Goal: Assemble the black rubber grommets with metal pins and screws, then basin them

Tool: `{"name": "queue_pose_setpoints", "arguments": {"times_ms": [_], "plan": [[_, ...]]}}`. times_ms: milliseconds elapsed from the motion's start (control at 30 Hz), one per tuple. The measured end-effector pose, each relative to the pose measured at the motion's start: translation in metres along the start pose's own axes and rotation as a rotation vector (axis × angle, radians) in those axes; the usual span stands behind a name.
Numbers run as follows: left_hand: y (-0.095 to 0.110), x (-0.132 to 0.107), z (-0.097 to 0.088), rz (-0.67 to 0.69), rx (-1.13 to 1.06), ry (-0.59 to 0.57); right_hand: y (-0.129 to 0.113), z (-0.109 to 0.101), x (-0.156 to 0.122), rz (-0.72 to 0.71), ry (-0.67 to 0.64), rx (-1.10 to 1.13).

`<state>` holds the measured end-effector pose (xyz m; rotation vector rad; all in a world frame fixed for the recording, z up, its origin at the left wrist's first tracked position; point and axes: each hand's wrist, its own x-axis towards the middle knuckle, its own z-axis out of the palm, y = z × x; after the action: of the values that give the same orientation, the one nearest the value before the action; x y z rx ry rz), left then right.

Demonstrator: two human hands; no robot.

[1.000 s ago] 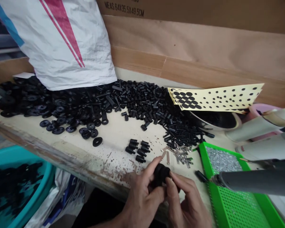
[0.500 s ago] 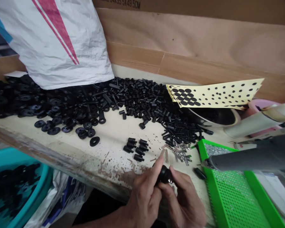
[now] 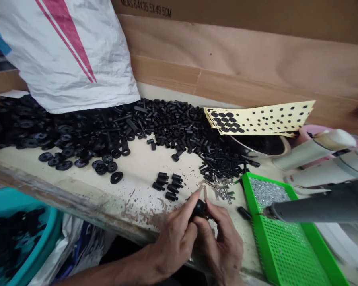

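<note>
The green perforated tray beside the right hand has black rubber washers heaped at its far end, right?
No: the head view shows small silver metal pieces, not black rubber washers, heaped at the far end of the green perforated tray beside the right hand.

The black fitting [image 3: 200,209] looks like matt rubber; the perforated tray [image 3: 261,234] is glossy plastic.

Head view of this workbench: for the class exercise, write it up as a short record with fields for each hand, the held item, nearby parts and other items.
left hand: gripping the held item
right hand: gripping the same item
held item: black molded part
nearby parts: silver metal pins; short black cylinders
other items: green perforated tray; sheet of black adhesive dots; teal basin
</note>
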<state>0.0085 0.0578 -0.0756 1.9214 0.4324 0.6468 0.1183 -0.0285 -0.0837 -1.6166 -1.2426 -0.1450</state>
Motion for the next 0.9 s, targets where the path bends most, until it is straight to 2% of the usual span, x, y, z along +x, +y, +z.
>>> {"name": "queue_pose_setpoints", "arguments": {"times_ms": [133,233,367,600,800,900], "plan": [[0.007,-0.001,0.002,-0.121,-0.059,-0.033,0.001,-0.007,0.005,-0.045,-0.069,0.003],[0.013,0.002,-0.003,-0.249,-0.124,-0.136,0.005,-0.014,0.004,-0.1,-0.103,0.022],[0.017,0.008,-0.012,-0.389,-0.251,-0.268,0.012,-0.023,0.0,-0.115,-0.234,0.041],[0.017,0.014,-0.011,-0.513,-0.689,-0.41,0.014,-0.04,-0.003,-0.078,-0.33,0.043],[0.021,0.017,-0.009,-0.575,-0.692,-0.456,0.011,-0.053,0.0,-0.136,-0.357,-0.005],[0.024,0.016,-0.006,-0.581,-0.698,-0.44,0.017,-0.05,-0.006,-0.084,-0.337,0.073]]}}
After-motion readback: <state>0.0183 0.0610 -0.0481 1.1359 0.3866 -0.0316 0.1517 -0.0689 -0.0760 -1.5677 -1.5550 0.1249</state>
